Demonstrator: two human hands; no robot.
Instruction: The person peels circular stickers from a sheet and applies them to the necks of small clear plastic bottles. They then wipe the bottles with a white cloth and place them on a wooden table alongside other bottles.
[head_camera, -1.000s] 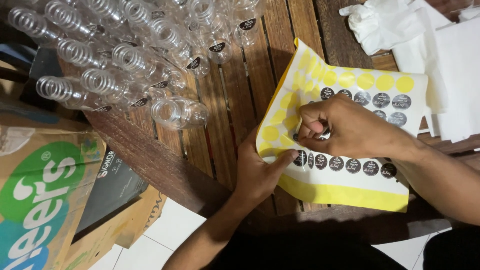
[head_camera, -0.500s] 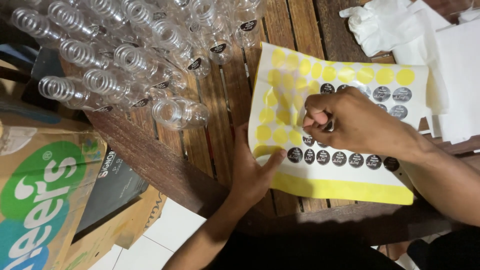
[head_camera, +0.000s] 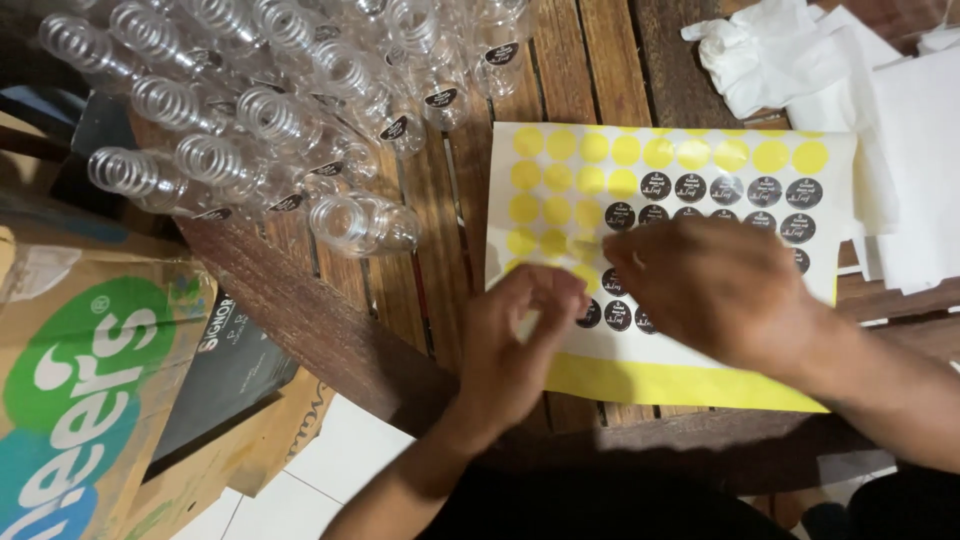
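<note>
On the wooden slat table (head_camera: 560, 60): sticker sheet (head_camera: 680, 375) flat, both hands over its lower-left part.

Table carries, upper left, a cluster of clear plastic bottles (head_camera: 250, 110) lying on their sides, uncapped, nothing visible inside, several with a round dark label near the neck. Cardboard box (head_camera: 90, 380) stands on the floor at left; contents not visible. White folded sheets (head_camera: 900, 130) lie at upper right, touching the sticker sheet's right edge. Sticker sheet: long axis left-right, yellow backing strip toward the person, yellow empty circles at top and left, round dark stickers (head_camera: 765, 192) on the right. Right hand (head_camera: 725, 290) blurred, fingers curled; can't tell what they pinch. Left hand (head_camera: 515, 335) at the sheet's lower-left corner, fingers curled loosely, grip unclear.
</note>
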